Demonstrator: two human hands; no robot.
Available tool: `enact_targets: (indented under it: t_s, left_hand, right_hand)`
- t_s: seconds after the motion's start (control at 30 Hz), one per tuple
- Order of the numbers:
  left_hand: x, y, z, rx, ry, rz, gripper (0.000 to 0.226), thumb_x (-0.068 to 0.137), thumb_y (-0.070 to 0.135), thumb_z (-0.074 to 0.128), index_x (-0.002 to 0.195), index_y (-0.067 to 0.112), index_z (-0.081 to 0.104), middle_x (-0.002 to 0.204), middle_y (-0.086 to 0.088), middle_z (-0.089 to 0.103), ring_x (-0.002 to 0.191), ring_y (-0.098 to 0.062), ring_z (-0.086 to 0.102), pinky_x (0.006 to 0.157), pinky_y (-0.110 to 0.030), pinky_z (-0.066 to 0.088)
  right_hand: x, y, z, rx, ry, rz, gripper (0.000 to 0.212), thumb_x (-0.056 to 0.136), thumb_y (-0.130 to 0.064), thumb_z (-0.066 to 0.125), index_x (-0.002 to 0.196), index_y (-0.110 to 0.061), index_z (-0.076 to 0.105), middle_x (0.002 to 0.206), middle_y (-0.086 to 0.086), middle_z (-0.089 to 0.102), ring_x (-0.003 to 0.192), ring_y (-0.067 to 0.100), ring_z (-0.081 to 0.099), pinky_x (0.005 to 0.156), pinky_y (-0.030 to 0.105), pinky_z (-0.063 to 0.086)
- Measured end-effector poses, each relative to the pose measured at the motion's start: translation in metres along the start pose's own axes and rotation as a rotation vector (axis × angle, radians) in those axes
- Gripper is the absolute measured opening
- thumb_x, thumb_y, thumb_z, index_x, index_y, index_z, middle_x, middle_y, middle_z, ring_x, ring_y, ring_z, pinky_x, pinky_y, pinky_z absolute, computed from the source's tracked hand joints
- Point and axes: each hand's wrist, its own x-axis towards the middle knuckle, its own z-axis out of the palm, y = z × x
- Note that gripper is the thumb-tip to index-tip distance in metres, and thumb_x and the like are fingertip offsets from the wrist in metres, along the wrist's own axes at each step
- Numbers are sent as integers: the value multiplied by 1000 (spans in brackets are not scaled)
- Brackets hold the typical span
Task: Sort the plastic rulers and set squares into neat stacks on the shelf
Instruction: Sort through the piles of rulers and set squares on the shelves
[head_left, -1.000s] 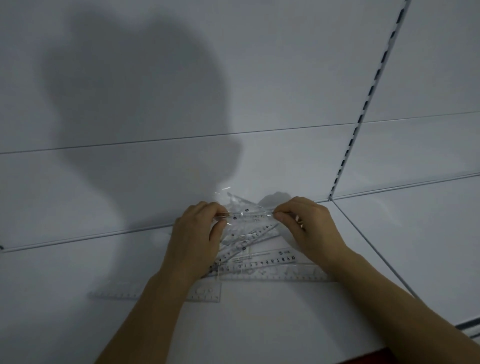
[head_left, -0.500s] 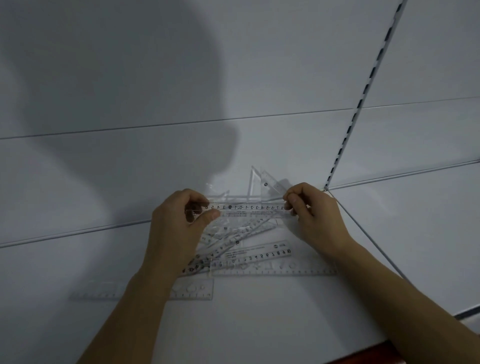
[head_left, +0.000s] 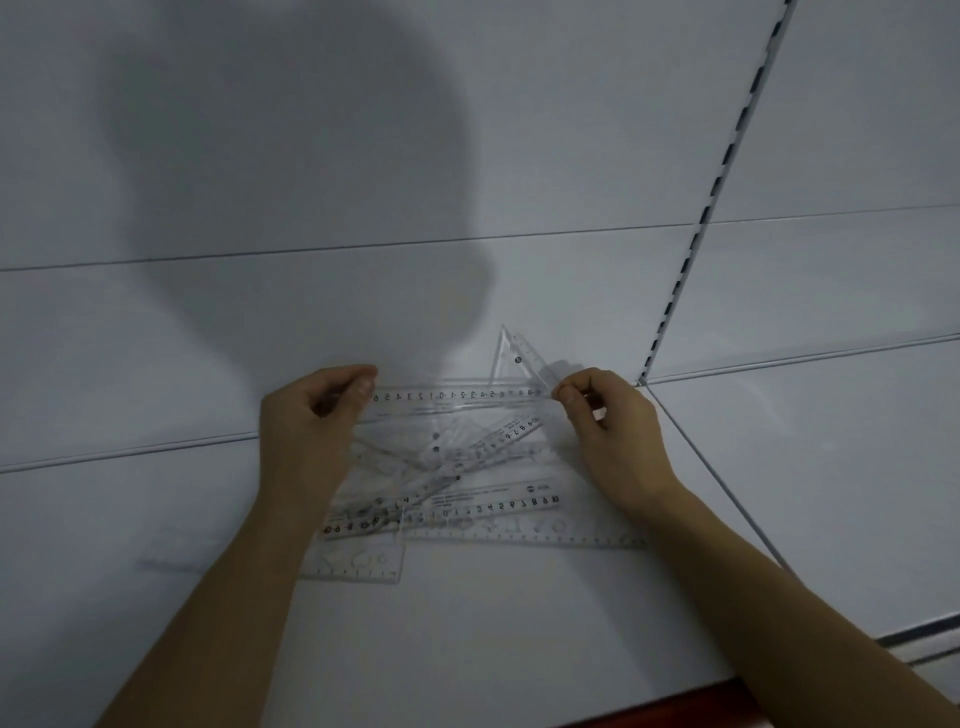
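though both hands are already at work, the sorting looks barely begun: the left hand (head_left: 306, 415) pinches one end of a clear straight ruler (head_left: 457, 402) between thumb and curled fingers, and the right hand (head_left: 608, 421) pinches the other end the same way, so the ruler is held level above the heap, near the back of the white shelf (head_left: 467, 634). beneath it the loose pile of rulers and set squares (head_left: 447, 478) lies crossed at all angles, one long ruler (head_left: 498, 506) near the front with its printed numbers readable, and a stencil ruler (head_left: 358, 564) pokes out from under the left forearm. a small set square (head_left: 511, 353) shows behind the held ruler, its tip pointing up the back panel (head_left: 260, 322); whether it leans on the panel or is held with the ruler by the right hand, i cannot tell. no neat stack shows anywhere, so by my reading nearly everything is left to do. the clear plastic overlaps so much that counting the pieces or telling each one's outline is not possible, the dim light and the person's shadow blur the far edges, and the left forearm hides part of the pile.
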Motion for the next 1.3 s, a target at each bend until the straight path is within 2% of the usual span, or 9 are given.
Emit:
enact_targets:
  t_s: [0.17, 0.27, 0.37, 0.6, 0.8, 0.93, 1.07, 1.2, 1.3]
  left_hand:
    - [-8, 25, 13, -45, 100, -13, 15, 92, 13, 69, 105, 15, 76, 80, 0, 70, 64, -9, 60, 56, -13, 49]
    - [-23, 58, 40, -73, 106, 20, 9, 91, 14, 71, 98, 17, 77, 77, -3, 70, 57, -8, 60, 55, -16, 51]
    - [-52, 84, 89, -135, 93, -14, 4, 89, 13, 72, 90, 14, 76, 70, -7, 67, 55, -11, 60, 59, -20, 55]
    - [-129, 130, 256, -627, -248, -515, 14, 84, 5, 70, 98, 0, 72, 77, -7, 70, 64, -12, 65, 61, -22, 57]
    - [-192, 187, 410, -738, -664, -652, 10, 92, -5, 57, 100, -3, 63, 78, -10, 67, 72, -21, 71, 66, -28, 60]
    - [-214, 222, 484, -609, -880, -607, 9, 100, 1, 50, 96, 8, 55, 90, -16, 73, 73, -28, 72, 64, -34, 60]
    - [-227, 249, 552, -428, -1045, -451, 8, 101, 7, 49, 100, 14, 51, 97, -16, 74, 67, -23, 65, 61, -33, 53]
    - [-228, 266, 608, -315, -1106, -301, 7, 99, 8, 54, 102, 14, 52, 92, -16, 72, 62, -22, 57, 60, -34, 45]
    - [-220, 274, 650, -284, -1119, -213, 4, 99, 13, 54, 103, 12, 55, 88, -15, 70, 57, -21, 53, 56, -33, 43]
  right_hand:
    - [7, -13, -35, 145, 43, 39, 17, 101, -17, 55, 90, -18, 68, 76, -7, 69, 68, 15, 65, 64, 30, 55]
    - [-1, -11, -81, 203, 34, 30, 20, 103, -19, 52, 88, -17, 65, 71, -3, 70, 55, 12, 61, 57, 23, 51]
    - [-17, 10, -140, 277, 60, 75, 20, 104, -15, 50, 89, -14, 63, 72, 4, 71, 53, 15, 60, 56, 31, 52]
    - [-57, 89, -287, 361, 111, 246, 20, 102, -2, 48, 112, -15, 59, 82, 5, 76, 67, 26, 70, 67, 38, 60]
    - [-93, 164, -419, 382, 274, 402, 24, 102, 0, 51, 121, -14, 54, 87, 10, 75, 72, 31, 73, 71, 45, 62]
    - [-110, 197, -492, 377, 380, 431, 27, 100, 1, 53, 125, -11, 57, 87, 14, 75, 74, 30, 74, 69, 40, 63]
    - [-123, 230, -546, 313, 468, 416, 14, 99, -4, 59, 109, -4, 67, 78, 15, 74, 70, 31, 73, 65, 39, 62]
    - [-120, 267, -582, 142, 493, 416, 16, 97, -19, 64, 89, -10, 75, 70, 11, 70, 61, 29, 67, 61, 44, 59]
    - [-105, 299, -607, 102, 507, 429, 18, 97, -24, 65, 86, -16, 76, 70, 7, 72, 63, 25, 69, 65, 48, 60]
